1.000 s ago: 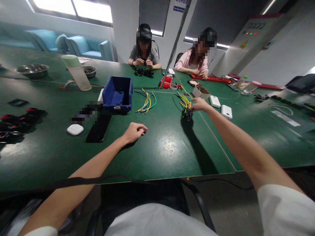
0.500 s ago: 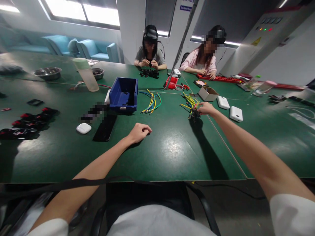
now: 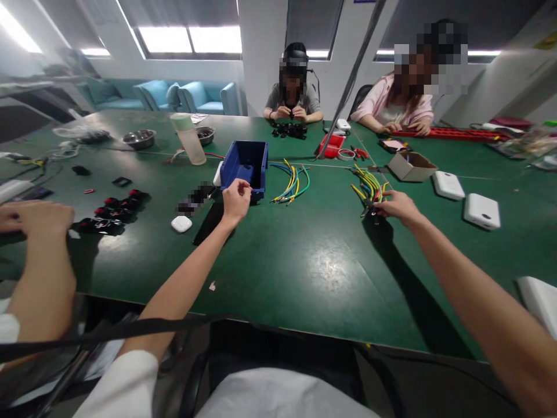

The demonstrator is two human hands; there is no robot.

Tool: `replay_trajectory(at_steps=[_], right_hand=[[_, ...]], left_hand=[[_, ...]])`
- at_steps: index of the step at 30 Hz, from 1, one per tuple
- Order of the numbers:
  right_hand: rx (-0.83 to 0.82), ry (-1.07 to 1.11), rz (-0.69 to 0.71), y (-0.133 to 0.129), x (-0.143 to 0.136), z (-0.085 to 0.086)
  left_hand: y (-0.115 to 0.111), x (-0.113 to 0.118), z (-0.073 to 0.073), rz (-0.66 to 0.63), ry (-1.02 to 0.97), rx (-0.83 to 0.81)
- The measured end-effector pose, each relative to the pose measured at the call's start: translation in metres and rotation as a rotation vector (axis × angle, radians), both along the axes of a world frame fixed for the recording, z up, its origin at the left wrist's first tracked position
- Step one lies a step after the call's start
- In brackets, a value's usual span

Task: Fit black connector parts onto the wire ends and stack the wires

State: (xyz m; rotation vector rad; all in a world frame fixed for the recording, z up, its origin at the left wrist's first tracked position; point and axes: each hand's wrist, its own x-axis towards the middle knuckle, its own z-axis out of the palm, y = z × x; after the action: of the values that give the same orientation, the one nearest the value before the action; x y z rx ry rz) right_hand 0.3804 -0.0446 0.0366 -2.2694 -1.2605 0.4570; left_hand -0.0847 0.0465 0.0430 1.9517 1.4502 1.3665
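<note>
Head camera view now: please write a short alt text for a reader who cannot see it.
At a green table, the right hand grips a bundle of yellow and green wires, while the left hand reaches up beside a blue plastic bin.

Yellow-green wire bundle (image 3: 369,187) on table, fanned.

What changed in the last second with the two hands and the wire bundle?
The left hand left its resting spot on the green table and moved forward to the near edge of the blue bin, fingers curled. The right hand stayed on the bundle of yellow and green wires, which lies where it did. The loose wires beside the bin are unmoved.
</note>
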Motion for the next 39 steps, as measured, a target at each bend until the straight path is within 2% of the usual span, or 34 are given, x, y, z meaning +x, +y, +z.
replay_trajectory(at_steps=[3, 7, 11, 15, 23, 28, 31, 34, 39], right_hand=[[-0.009, -0.009, -0.042, -0.002, 0.001, -0.003], [0.006, -0.011, -0.070, -0.006, 0.002, -0.009], [0.047, -0.054, -0.108, -0.013, -0.001, -0.016], [0.103, -0.177, -0.137, -0.020, -0.007, -0.018], [0.142, -0.249, -0.142, -0.023, -0.008, -0.022], [0.180, -0.305, -0.254, -0.024, -0.015, -0.023], [0.252, -0.356, -0.322, -0.024, -0.033, -0.017], [0.318, -0.343, -0.323, -0.023, -0.059, -0.009], [0.272, -0.247, -0.306, -0.014, -0.100, -0.001]], left_hand=[[0.034, -0.008, 0.009, 0.052, 0.196, -0.014], [0.072, -0.006, 0.008, -0.043, 0.392, -0.117], [0.097, 0.007, 0.001, -0.112, 0.530, -0.244], [0.112, 0.019, -0.006, -0.122, 0.569, -0.354], [0.116, 0.022, -0.012, -0.054, 0.585, -0.438], [0.107, 0.023, -0.007, 0.009, 0.611, -0.416], [0.102, 0.023, -0.006, 0.007, 0.601, -0.383], [0.100, 0.022, -0.006, 0.011, 0.571, -0.346], [0.099, 0.021, -0.006, 0.027, 0.525, -0.343]])
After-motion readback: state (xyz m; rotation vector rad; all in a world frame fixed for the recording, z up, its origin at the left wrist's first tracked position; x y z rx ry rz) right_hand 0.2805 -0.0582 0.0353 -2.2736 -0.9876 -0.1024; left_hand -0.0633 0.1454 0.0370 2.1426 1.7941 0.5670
